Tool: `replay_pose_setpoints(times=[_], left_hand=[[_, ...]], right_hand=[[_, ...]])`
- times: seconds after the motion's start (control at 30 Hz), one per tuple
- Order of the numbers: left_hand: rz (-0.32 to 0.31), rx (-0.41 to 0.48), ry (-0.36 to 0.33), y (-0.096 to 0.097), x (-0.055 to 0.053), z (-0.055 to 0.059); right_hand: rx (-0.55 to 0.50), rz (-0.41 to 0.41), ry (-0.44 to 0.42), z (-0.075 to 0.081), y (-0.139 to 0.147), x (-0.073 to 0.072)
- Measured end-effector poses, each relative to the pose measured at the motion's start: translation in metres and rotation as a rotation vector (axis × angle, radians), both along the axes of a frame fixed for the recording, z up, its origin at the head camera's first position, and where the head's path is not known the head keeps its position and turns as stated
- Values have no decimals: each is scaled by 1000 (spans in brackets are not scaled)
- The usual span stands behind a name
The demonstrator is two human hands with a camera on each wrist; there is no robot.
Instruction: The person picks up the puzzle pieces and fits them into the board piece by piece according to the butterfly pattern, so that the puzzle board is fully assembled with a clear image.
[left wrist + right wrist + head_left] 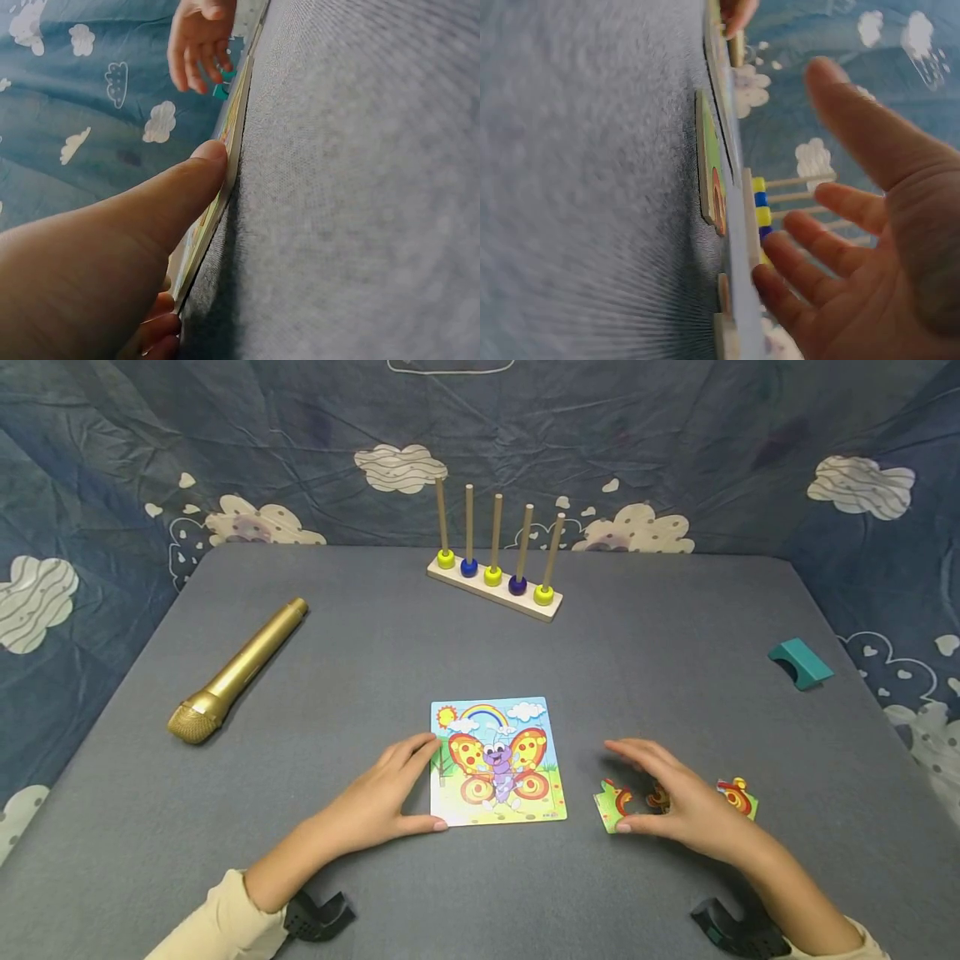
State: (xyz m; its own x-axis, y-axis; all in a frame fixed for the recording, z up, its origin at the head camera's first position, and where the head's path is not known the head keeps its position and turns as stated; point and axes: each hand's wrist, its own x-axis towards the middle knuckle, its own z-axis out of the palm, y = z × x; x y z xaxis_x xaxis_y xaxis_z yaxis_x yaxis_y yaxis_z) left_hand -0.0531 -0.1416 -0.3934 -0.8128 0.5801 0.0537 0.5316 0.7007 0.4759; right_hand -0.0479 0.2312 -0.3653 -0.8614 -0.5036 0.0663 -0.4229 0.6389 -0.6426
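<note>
A square puzzle board with a butterfly, sun and rainbow picture lies flat at the middle of the table. My left hand rests at its left side, fingertips touching the upper left edge and thumb on the lower left corner. In the left wrist view the thumb lies against the board's rim. My right hand hovers over loose puzzle pieces, fingers spread and holding nothing. One green and red piece shows beside its thumb, another piece lies to its right, and one between them is partly hidden.
A gold microphone lies at the left. Towards the back stands a wooden stacking rack with upright pegs and yellow and blue beads. A teal arch block sits near the right edge. Cloud-patterned cloth hangs behind the table.
</note>
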Motion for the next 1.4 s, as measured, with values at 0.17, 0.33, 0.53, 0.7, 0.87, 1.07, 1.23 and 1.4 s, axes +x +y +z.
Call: replay_pose_setpoints(times=[0.17, 0.33, 0.53, 0.7, 0.87, 1.07, 1.23, 1.4], left_hand=[[0, 6, -14, -2, 0, -2], [-11, -3, -6, -3, -1, -2], [-15, -4, -10, -2, -2, -2], [-9, -9, -21, -3, -2, -2], [-7, -8, -24, -3, -2, -3], [-10, 1, -11, -3, -3, -4], [-23, 3, -5, -1, -4, -6], [-24, 4, -7, 0, -5, -6]], right_hand=[[27, 14, -91, -8, 6, 0], [81, 52, -122, -10, 13, 0], [108, 78, -93, -11, 16, 0], [137, 94, -11, -11, 15, 2], [177, 101, 86, -10, 9, 3], [150, 86, 152, -10, 6, 3], [115, 57, 159, -8, 4, 5], [92, 39, 150, -1, -7, 7]])
